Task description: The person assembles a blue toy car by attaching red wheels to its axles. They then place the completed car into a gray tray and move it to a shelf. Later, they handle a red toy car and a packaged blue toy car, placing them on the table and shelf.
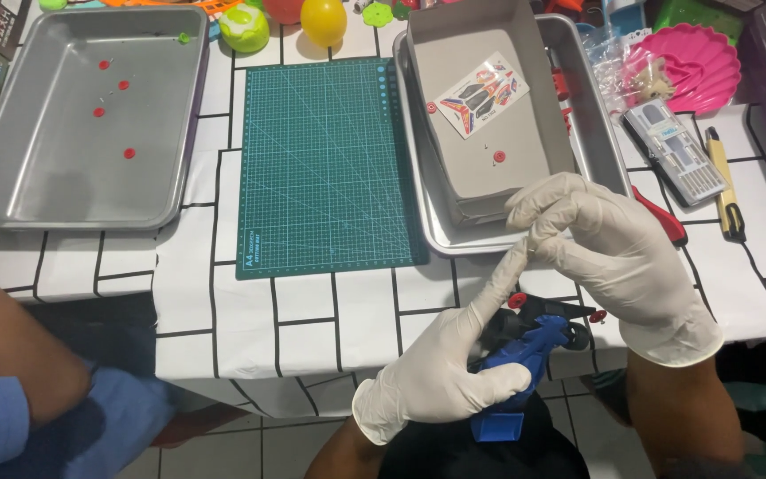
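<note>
While the left hand (441,372) is clamping around a blue and black toy car (525,355) held low over the lap, nearer than the green cutting mat (325,164), the right hand (613,257) is pinching its thumb and forefinger together on something too small to tell, with the left forefinger reaching up to touch that pinch. Judging by the red wheel hubs showing on the car and the loose red discs (113,111) lying in the metal tray (82,191) left of the mat (four or so), the small-parts work is looking partly done, with several pieces not yet fitted. Right of the mat, a grey cardboard box tray (480,191) is sitting inside a second metal tray (596,133), holding an unused sticker sheet (480,96) in red, blue and yellow. Further right, a flat blister-packed kit (676,151) is lying beside a yellow-handled tool (724,182). Beyond the mat, a yellow ball (324,21) and a pink shell-shaped dish (698,62) are resting.
</note>
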